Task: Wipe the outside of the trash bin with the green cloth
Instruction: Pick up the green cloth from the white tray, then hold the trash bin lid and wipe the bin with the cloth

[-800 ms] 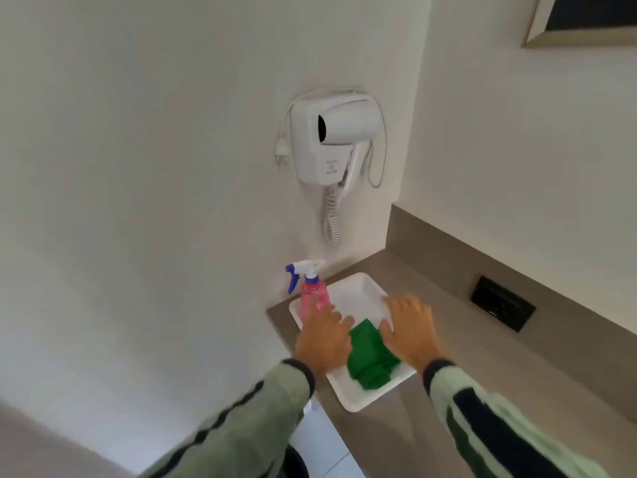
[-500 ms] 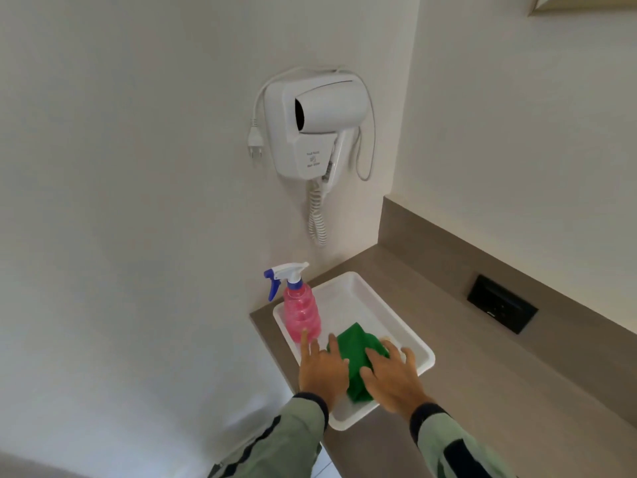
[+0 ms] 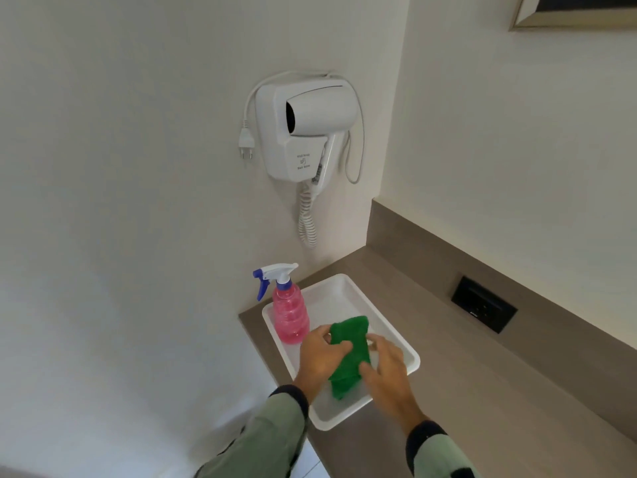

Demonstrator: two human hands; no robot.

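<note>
Where both hands (image 3: 324, 357) pinch it, green cloth (image 3: 348, 357), bunched, crumpled, lengthwise

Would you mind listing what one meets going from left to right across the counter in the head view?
Spray bottle → left hand → green cloth → right hand → black wall socket.

The green cloth (image 3: 349, 353) is bunched and crumpled, stretched lengthwise over the white tray (image 3: 344, 291) on the worktop, pinched at its sides by the left hand (image 3: 322, 357) and right hand (image 3: 387, 374)
</note>
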